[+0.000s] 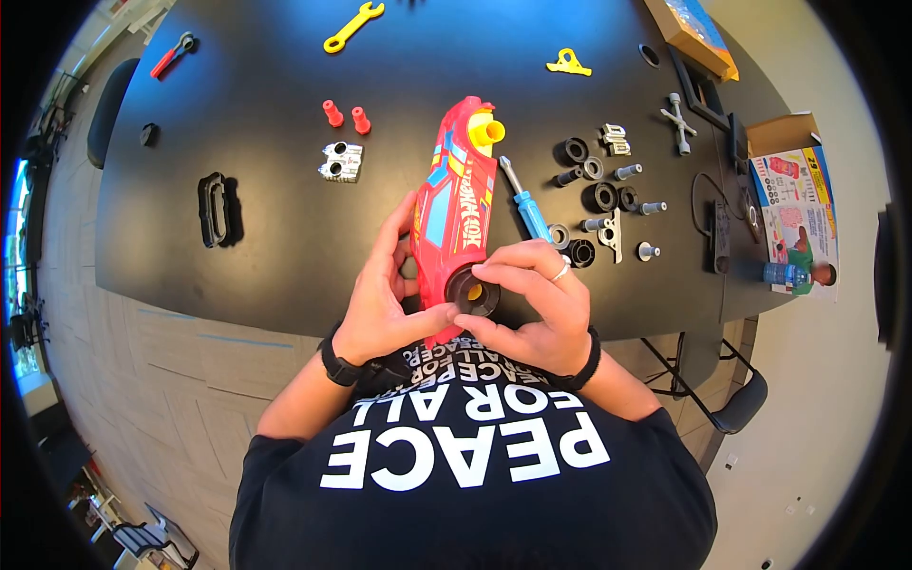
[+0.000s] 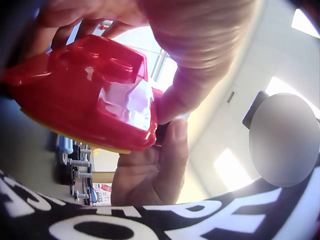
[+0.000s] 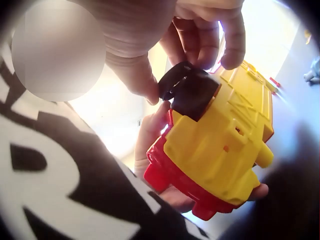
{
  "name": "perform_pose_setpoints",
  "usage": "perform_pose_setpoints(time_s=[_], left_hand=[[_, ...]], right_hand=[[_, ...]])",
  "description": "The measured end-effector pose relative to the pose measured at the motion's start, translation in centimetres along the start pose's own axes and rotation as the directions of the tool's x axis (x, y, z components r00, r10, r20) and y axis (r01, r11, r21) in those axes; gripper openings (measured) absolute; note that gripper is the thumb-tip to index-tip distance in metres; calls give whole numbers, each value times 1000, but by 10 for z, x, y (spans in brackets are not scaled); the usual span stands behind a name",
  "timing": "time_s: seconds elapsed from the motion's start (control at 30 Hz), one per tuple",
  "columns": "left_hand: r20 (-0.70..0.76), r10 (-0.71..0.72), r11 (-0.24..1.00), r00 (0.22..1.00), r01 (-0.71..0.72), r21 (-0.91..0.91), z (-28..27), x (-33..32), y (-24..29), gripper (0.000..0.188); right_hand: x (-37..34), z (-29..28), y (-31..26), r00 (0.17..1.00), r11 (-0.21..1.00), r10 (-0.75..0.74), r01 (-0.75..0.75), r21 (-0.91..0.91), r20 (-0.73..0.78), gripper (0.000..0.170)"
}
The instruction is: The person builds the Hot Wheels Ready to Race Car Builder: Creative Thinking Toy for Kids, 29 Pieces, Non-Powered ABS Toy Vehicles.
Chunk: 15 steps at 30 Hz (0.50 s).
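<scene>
Black wheel (image 1: pixel 462 289) in right fingers (image 1: pixel 521 282), at red car (image 1: pixel 454 211)

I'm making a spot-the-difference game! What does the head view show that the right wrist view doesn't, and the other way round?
Only the head view shows the white lettering along the red toy car, the printed box and the grey bolts. Only the right wrist view shows the car's broad yellow underside. Both show the car itself, the left hand gripping it, and the right hand pinching a black round piece.
</scene>
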<state>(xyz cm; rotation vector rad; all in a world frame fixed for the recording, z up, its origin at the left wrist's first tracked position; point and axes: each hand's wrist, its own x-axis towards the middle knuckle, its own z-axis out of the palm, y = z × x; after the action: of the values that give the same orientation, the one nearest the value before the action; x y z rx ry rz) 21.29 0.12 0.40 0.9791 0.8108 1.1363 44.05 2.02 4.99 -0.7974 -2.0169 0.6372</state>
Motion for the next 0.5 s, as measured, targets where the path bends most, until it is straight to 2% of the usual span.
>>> perform_pose_setpoints(time_s=[0.03,0.2,0.27,0.5], left_hand=[[-15,41,999,999,-41,10,0,0,-1,128],[-27,55,998,998,-54,24,3,1,1,133],[-24,54,998,998,-53,22,3,2,0,134],[-20,40,999,999,-40,10,0,1,-7,138]], right_hand=[[-2,2,1,999,1000,6,-6,-6,-33,51],[-4,5,-1,995,999,17,-20,-34,-95,53],[-6,8,0,989,998,65,-68,-17,-130,53],[-7,7,4,990,996,81,-83,-12,-117,54]])
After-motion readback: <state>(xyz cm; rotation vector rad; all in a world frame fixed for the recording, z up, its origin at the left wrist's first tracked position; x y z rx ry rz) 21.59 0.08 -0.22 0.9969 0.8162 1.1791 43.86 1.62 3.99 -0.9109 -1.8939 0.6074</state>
